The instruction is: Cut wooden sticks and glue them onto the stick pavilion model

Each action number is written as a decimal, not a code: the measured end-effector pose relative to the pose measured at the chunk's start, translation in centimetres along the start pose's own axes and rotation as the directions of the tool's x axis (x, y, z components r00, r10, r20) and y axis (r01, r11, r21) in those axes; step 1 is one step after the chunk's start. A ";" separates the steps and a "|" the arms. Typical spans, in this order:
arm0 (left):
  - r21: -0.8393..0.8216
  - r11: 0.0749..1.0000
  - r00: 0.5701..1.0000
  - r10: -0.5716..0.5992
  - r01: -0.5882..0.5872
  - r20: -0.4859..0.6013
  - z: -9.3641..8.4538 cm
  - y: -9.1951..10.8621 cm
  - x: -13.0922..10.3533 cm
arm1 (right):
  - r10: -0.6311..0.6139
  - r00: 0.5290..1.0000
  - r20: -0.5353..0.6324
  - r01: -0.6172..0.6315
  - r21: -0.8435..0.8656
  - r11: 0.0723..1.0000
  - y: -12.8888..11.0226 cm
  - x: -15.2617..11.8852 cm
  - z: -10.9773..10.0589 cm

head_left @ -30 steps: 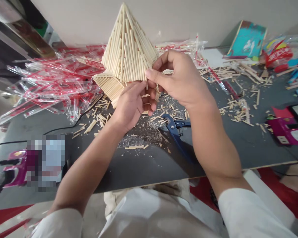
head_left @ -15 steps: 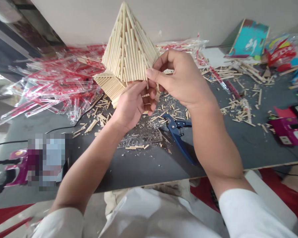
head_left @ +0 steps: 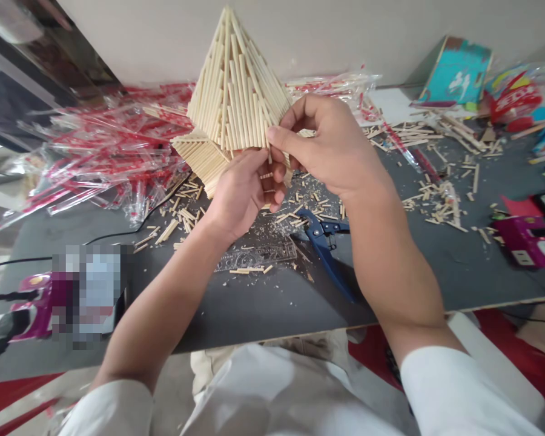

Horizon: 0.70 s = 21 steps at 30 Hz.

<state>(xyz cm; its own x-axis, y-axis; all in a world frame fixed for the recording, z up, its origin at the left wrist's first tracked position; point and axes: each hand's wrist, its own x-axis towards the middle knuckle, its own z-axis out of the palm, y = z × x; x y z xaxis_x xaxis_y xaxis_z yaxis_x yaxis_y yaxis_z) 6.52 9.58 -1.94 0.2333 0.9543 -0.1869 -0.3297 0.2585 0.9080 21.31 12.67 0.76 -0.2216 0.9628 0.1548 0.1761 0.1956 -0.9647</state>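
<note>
A pointed model of pale wooden sticks (head_left: 236, 97) is held up above the table, its tip toward the wall. My left hand (head_left: 247, 188) grips its lower edge, thumb on the front and the other fingers curled beneath. At the model's lower right edge, my right hand (head_left: 320, 136) pinches with thumb and forefinger around the end of a short stick (head_left: 267, 134). Below the hands, a blue-handled cutter (head_left: 324, 251) lies on the dark table beside a clear patterned ruler (head_left: 258, 255).
Red and clear plastic wrappers (head_left: 118, 145) are heaped at the left. Cut stick pieces (head_left: 440, 203) are scattered at the right. A turquoise board (head_left: 456, 72) leans on the wall. Purple power boxes (head_left: 527, 242) (head_left: 36, 306) sit near both ends, with a black cable (head_left: 138, 233) at the left.
</note>
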 end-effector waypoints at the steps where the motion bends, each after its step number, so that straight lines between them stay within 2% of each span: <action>1: 0.007 1.000 1.000 -0.003 0.003 -0.007 0.0 0.0 0.0 | 0.004 1.000 0.004 -0.004 0.001 1.000 0.0 0.0 0.0; 6: 0.005 1.000 0.999 -0.027 0.027 -0.037 0.0 0.0 0.1 | 0.011 0.999 -0.040 -0.012 -0.023 1.000 0.1 0.2 0.1; 21: -0.060 0.997 0.999 -0.041 0.040 -0.021 0.4 -0.1 -0.1 | -0.023 1.000 0.001 0.023 -0.038 0.999 0.3 0.1 -0.1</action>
<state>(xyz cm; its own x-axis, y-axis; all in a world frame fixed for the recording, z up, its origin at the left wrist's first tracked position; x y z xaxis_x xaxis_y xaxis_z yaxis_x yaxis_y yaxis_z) 6.86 9.43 -1.84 0.2273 0.9458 -0.2321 -0.3746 0.3049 0.8756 21.47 12.82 0.48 -0.2261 0.9579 0.1768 0.2070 0.2246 -0.9522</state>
